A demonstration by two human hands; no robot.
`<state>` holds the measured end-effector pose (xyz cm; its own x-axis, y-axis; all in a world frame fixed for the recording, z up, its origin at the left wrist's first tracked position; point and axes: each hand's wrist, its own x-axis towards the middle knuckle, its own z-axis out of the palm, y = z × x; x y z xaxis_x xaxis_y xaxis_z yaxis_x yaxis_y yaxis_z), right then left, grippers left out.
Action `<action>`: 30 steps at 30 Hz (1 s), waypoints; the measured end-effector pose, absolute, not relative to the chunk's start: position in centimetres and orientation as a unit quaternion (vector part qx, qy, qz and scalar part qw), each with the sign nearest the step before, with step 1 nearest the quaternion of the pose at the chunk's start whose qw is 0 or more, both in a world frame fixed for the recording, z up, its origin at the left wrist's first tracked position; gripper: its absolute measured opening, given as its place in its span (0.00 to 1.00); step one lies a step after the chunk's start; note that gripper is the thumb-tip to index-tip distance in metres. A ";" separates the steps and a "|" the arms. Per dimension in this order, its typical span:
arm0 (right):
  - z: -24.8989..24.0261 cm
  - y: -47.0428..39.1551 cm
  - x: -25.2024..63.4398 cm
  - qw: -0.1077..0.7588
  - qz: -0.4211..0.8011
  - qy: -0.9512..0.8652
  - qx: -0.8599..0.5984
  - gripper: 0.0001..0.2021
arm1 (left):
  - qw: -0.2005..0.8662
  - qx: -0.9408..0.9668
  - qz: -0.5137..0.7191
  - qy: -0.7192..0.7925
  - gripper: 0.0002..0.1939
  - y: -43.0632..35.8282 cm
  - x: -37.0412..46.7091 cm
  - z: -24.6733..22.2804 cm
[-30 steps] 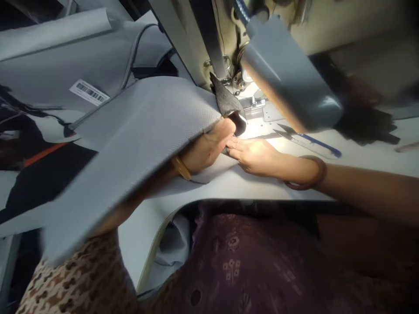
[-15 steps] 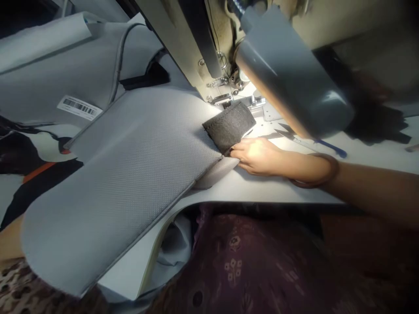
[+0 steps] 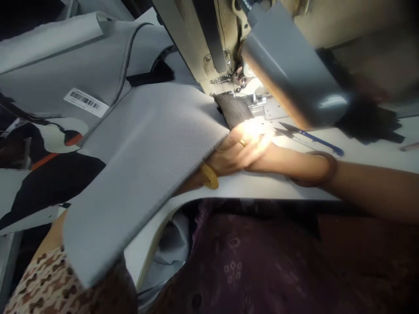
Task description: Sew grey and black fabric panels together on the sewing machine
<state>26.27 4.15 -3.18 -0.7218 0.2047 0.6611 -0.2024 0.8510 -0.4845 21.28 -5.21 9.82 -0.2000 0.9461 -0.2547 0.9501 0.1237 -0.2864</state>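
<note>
A grey textured fabric piece (image 3: 144,144) with a piped edge drapes over my left forearm. From beneath its edge comes my left hand (image 3: 231,152), wearing a ring and a yellow bangle (image 3: 209,175). Its blurred fingers lie beside the dark fabric patch (image 3: 234,109) under strong light; their grip is unclear. My right hand (image 3: 266,155), with a brown bangle (image 3: 322,168) at the wrist, meets the left one, which covers its fingers. The patch reaches the presser foot area of the sewing machine (image 3: 225,78).
Blue-handled thread snips (image 3: 314,138) lie on the white table (image 3: 366,146), right of the needle. A grey lamp (image 3: 291,65) hangs low over the right side. More grey fabric with a barcode label (image 3: 86,102) is heaped at the left, near black and orange pieces.
My left hand has come out from under the grey fabric to meet my right hand at the dark patch. The grey fabric's near end has shifted right, and the patch has turned.
</note>
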 end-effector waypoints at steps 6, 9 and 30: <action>-1.4 7.6 26.7 0.196 0.146 -0.919 0.309 0.22 | -0.101 0.613 -0.308 0.721 0.22 -8.3 20.1 11.6; -0.8 8.0 26.8 0.125 0.115 -0.937 0.305 0.24 | -0.038 0.563 -0.342 0.751 0.21 -8.1 20.3 11.7; -1.6 7.3 26.8 0.169 0.145 -0.940 0.259 0.20 | -0.049 0.602 -0.263 0.752 0.17 -5.1 18.0 8.1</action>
